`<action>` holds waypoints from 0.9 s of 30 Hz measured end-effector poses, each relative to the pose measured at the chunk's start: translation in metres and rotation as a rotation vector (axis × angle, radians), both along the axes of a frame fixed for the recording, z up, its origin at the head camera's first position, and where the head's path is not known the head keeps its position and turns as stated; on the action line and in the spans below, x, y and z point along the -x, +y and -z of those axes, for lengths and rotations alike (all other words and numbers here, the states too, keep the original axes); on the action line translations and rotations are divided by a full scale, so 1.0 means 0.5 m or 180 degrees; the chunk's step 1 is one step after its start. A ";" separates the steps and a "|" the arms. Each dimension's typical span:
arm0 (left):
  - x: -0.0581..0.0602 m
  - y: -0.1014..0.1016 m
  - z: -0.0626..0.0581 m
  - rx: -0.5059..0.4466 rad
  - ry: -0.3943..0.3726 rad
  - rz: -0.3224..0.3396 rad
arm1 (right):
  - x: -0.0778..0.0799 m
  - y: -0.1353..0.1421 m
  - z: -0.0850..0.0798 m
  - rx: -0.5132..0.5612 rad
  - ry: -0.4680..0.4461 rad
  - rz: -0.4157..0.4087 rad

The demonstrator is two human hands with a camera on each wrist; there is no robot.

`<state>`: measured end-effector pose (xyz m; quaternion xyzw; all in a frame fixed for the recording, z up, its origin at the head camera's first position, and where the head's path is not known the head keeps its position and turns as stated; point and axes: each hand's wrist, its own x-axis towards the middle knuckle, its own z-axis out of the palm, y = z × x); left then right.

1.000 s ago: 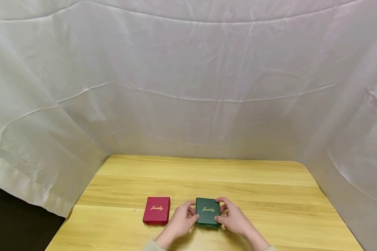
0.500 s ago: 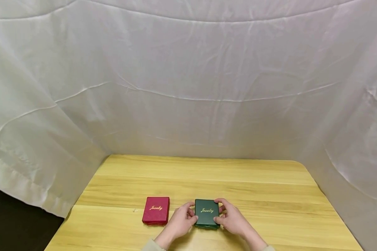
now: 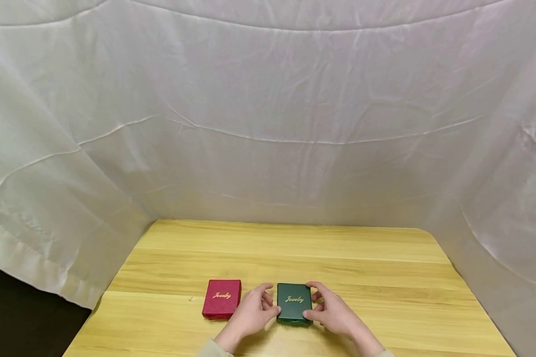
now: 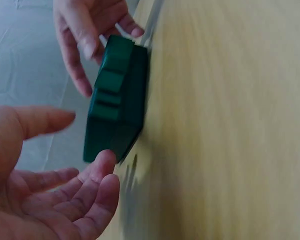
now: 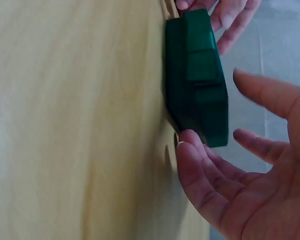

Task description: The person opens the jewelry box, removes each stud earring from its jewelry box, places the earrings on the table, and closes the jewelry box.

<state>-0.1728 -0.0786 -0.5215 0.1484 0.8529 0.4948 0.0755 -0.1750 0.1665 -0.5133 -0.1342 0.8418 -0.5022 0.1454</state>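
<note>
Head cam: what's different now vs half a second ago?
Left hand eased left, its index finger now clear of the green box. Right hand barely shifted. Green box and red box stayed put.

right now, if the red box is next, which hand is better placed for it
Probably the left hand: in the head view it sits between the red box and the green box. The right hand is beyond the green box and would have to reach across.
</note>
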 end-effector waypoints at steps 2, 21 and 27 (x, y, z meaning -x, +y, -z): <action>0.001 -0.005 -0.005 0.0117 0.0101 0.0058 | 0.001 0.005 -0.003 -0.0053 0.0026 -0.0036; 0.012 0.010 -0.001 0.0993 0.0595 0.0537 | 0.028 -0.011 -0.019 -0.0806 0.0569 -0.0579; 0.019 0.015 0.002 0.1019 0.0589 0.0562 | 0.033 -0.015 -0.015 -0.0865 0.0562 -0.0595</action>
